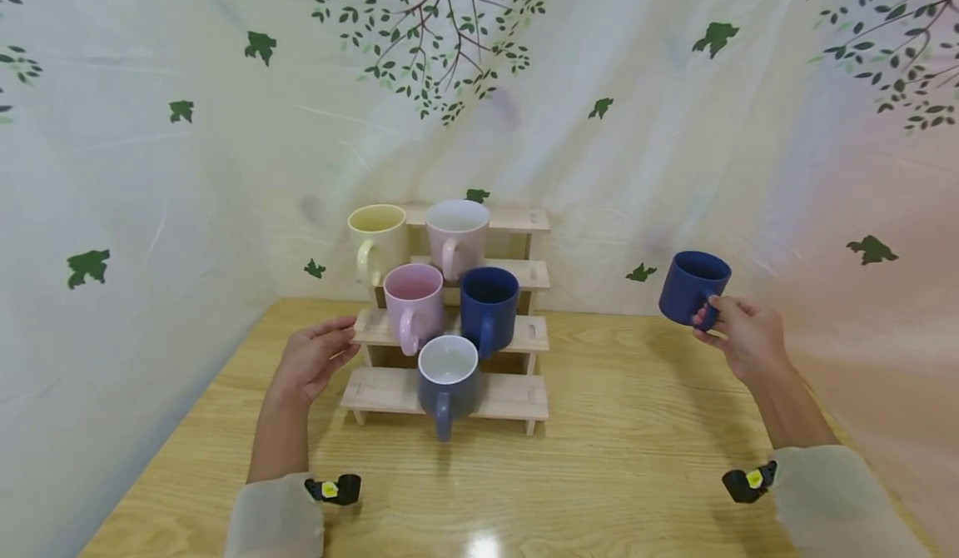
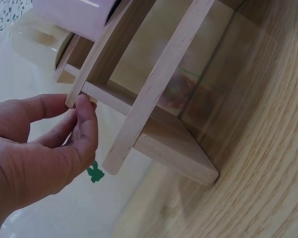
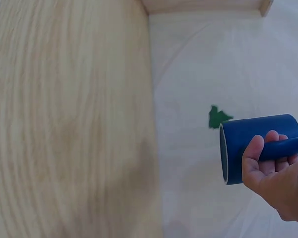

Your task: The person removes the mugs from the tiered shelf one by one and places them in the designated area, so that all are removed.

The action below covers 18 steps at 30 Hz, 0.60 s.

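A wooden stepped stand (image 1: pixel 517 391) holds several mugs. My left hand (image 1: pixel 310 360) pinches the left end of its second board from the bottom between thumb and fingers, as the left wrist view shows. My right hand (image 1: pixel 752 340) grips a dark blue mug (image 1: pixel 685 287) by its handle, upright and raised to the right of the stand. On the stand, a grey-blue mug (image 1: pixel 460 391) with a white inside sits lowest. Above it are a pink mug (image 1: pixel 423 312) and another dark blue mug (image 1: pixel 504 308). Higher up stand a yellow mug (image 1: pixel 390 250) and a pale pink-white mug (image 1: pixel 466 241).
The stand rests on a wood-grain table (image 1: pixel 622 458). Behind and at the sides hangs a pale curtain (image 1: pixel 584 166) printed with green leaves and branches. The stand's top board (image 1: pixel 517 219) shows behind the mugs.
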Available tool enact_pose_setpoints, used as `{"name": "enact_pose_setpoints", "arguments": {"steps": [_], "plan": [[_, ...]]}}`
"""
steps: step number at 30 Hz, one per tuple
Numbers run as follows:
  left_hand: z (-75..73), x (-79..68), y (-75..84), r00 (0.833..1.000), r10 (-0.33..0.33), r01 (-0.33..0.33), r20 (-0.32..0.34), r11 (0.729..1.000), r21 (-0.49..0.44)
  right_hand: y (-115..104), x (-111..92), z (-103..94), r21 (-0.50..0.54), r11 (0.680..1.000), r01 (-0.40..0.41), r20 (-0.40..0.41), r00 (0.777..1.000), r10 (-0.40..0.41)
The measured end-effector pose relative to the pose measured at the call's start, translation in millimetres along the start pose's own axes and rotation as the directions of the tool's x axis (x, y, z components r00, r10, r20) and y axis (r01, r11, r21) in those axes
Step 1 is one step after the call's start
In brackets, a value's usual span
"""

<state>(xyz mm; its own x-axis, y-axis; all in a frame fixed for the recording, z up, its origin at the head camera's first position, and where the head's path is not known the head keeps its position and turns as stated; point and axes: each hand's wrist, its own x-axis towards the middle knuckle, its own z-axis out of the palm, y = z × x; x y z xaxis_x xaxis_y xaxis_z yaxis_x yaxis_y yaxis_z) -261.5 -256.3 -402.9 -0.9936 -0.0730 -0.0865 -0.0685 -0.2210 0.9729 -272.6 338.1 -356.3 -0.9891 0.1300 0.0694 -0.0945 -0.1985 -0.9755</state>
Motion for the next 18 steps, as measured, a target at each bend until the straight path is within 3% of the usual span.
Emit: {"name": "enact_pose_setpoints", "arguments": {"steps": [10, 18], "plan": [[0.2, 1.6, -1.1, 1.000, -0.010, 0.010, -0.006, 1.000, 0.004, 25, 15, -25.9, 0.074, 0.997, -0.012, -0.028, 1.000, 0.014], [-0.1, 0.0, 0.2, 1.000, -0.012, 0.012, -0.006, 1.000, 0.024, 45, 24, -34.7, 0.084, 0.996, 0.002, -0.041, 0.999, 0.002]]}}
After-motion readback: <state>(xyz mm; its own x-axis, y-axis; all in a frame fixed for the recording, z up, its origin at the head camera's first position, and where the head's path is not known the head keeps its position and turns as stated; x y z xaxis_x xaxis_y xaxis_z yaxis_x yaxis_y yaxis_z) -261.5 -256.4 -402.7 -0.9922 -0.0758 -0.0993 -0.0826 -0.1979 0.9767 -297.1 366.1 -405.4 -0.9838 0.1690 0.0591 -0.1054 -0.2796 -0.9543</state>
